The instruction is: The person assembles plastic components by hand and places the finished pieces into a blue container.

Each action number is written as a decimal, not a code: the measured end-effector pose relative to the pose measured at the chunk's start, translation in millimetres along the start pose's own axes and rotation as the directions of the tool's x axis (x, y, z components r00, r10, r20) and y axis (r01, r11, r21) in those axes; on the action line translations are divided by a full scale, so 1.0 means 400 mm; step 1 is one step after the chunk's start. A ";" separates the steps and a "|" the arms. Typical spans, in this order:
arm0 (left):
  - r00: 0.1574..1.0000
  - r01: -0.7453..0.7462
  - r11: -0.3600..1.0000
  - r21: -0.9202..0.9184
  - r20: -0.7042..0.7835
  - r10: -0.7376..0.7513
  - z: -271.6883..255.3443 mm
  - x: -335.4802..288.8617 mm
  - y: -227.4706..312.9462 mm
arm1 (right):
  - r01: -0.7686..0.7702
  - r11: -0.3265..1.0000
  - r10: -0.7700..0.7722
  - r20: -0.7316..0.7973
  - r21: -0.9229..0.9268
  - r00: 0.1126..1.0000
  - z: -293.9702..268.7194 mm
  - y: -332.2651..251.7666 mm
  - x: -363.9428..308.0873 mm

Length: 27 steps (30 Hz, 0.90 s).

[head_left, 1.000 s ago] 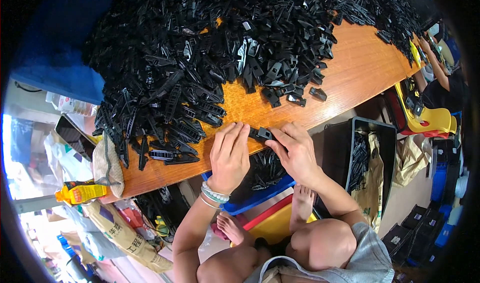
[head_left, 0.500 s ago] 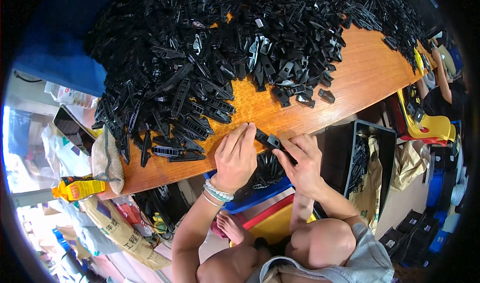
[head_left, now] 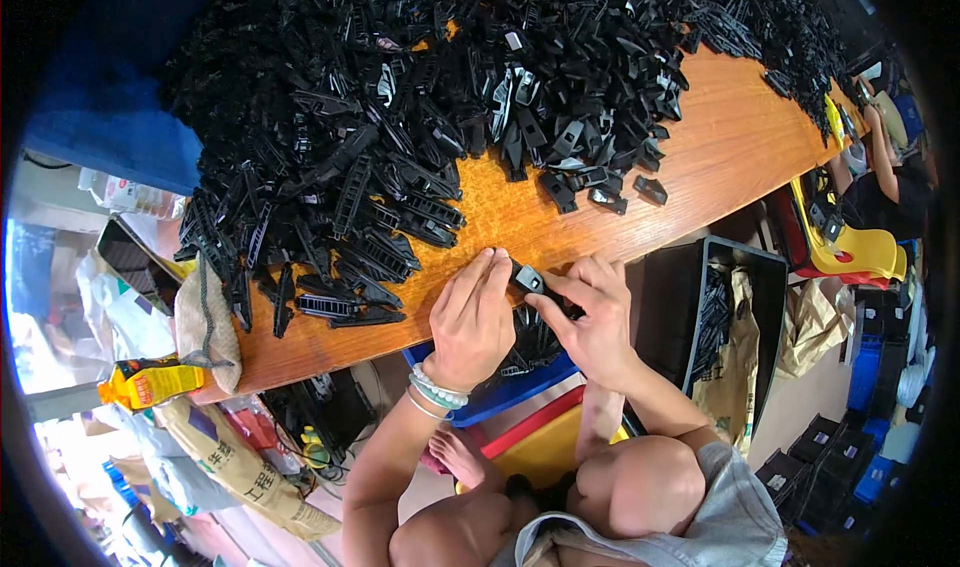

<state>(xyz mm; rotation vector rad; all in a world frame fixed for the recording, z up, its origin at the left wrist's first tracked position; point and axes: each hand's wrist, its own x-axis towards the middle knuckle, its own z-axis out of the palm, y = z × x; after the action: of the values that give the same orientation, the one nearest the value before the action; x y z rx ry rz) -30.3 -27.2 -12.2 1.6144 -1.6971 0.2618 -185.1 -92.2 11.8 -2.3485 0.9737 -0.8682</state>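
Black plastic clip, a small moulded piece, sits pinched between my two hands right at the near edge of the wooden table. A second ago my hands lay flatter and closer to the pile, with the piece pressed against the tabletop; since then they have drawn back toward me and lifted slightly, so the piece now hangs over the table's lip rather than resting on the wood. I read that as the handling moving from picking the part up to working on it in the fingers.

My left hand has its fingers extended and closed together against the left end of the clip, fingertips pressing it. My right hand is curled, thumb and forefinger clamped on the clip's other end, with what looks like more black plastic under the palm, though I cannot tell whether that is one piece or two.

The clip looks short, dark and matte, with a paler glint on its top face; finer detail is too small to make out.

Beyond it the heap of black plastic parts covers most of the table. A dark bin stands below the edge, just right of my right hand.
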 end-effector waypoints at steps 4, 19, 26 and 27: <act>1.000 0.012 0.999 -0.041 -0.012 -0.013 0.002 0.003 -0.003 | -0.005 0.999 0.005 -0.001 0.036 1.000 0.008 0.001 0.008; 1.000 0.007 0.998 -0.063 -0.007 -0.007 0.002 0.003 0.015 | 0.016 1.000 -0.015 -0.025 0.015 1.000 -0.006 -0.001 -0.003; 0.999 0.032 0.994 -0.106 0.002 -0.032 0.006 -0.002 -0.002 | 0.055 0.998 -0.055 0.022 -0.018 0.998 0.002 0.016 0.007; 1.000 0.028 0.994 -0.103 -0.003 -0.029 0.004 -0.008 -0.003 | 0.061 0.998 -0.061 0.018 -0.018 0.998 -0.005 0.017 0.007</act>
<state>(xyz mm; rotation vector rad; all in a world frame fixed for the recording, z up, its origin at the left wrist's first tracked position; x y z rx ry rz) -30.1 -26.0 -15.7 1.5597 -1.6553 0.1611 -187.8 -99.0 10.0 -2.4086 0.9107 -0.8634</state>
